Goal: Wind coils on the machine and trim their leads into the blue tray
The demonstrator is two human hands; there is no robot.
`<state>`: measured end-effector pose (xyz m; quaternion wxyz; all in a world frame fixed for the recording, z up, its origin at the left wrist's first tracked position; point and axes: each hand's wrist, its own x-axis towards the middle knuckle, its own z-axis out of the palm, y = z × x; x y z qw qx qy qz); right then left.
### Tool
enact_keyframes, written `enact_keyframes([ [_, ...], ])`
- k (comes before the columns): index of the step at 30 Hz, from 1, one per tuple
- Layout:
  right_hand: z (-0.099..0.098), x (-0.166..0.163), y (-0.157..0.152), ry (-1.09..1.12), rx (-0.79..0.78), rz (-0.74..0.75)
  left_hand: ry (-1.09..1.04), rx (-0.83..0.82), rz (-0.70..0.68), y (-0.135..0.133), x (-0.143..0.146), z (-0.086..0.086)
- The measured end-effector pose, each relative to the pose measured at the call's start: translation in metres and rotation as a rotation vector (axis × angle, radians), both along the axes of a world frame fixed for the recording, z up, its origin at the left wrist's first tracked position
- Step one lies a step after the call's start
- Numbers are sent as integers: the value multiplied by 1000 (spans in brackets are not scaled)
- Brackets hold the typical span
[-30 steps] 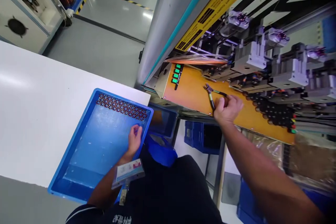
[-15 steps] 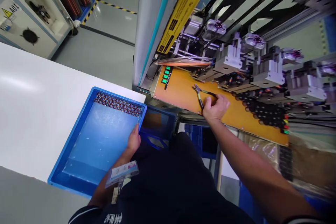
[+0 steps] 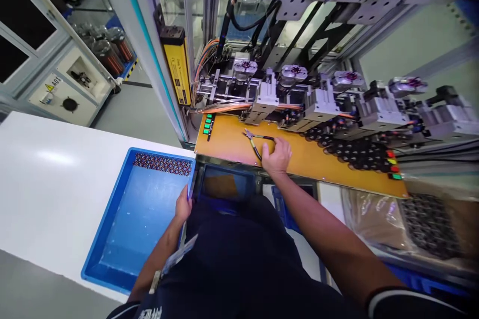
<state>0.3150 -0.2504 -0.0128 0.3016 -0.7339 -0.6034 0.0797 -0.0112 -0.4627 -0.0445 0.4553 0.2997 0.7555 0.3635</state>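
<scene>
My left hand (image 3: 183, 205) grips the right rim of a shallow blue tray (image 3: 108, 214) lying on the white tabletop. Rows of small, dark round parts with coppery spots (image 3: 162, 163) line the tray's far end. On the orange-yellow machine ledge, my right hand (image 3: 277, 157) is closed at the handles of a pair of cutting pliers (image 3: 251, 135). Their jaws point left and the handles are spread. My thumb lies between the handles, and the palm hides part of the grip.
Several green buttons (image 3: 208, 124) sit at the ledge's left end. Black round knobs or buttons (image 3: 355, 153) crowd its right part. Metal machine units (image 3: 322, 102) stand behind it. A yellow-labelled post (image 3: 176, 67) rises at left. Plastic-wrapped dark parts (image 3: 430, 227) lie lower right.
The view has turned and now takes in more of the machine. My left hand stays at the tray's rim, and my right hand stays at the pliers on the ledge.
</scene>
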Motion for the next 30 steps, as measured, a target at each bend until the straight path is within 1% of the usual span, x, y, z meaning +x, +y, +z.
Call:
enact_keyframes([
  [3, 3, -4, 1, 15, 6, -20, 84, -2, -106, 1, -5, -1],
  [7, 6, -9, 4, 11, 27, -32, 214, 33, -218, 5, -12, -7],
  [10, 7, -10, 6, -3, 44, -16, 334, 94, -234, 6, -15, -6],
  [13, 8, -6, 4, -13, 68, 42, 455, 196, -203, 13, -7, 7],
  [15, 9, 0, 0, -18, 86, 124, 513, 287, -206, 26, 11, 21],
  [17, 10, 11, -9, -24, 101, 244, 544, 379, -244, 47, 44, 39],
  [19, 11, 28, -20, -24, 109, 384, 553, 444, -311, 75, 90, 57],
  [21, 13, 48, -31, -9, 111, 524, 549, 468, -381, 105, 140, 75],
  [23, 15, 68, -37, 26, 106, 642, 549, 444, -413, 133, 184, 89],
  [24, 16, 75, -36, 50, 99, 685, 550, 416, -411, 145, 201, 95],
  [25, 16, 80, -33, 79, 87, 713, 551, 380, -399, 155, 213, 99],
  [27, 17, 80, -21, 141, 46, 717, 541, 300, -366, 170, 225, 105],
  [30, 21, 59, 2, 236, -41, 652, 466, 196, -333, 185, 217, 109],
])
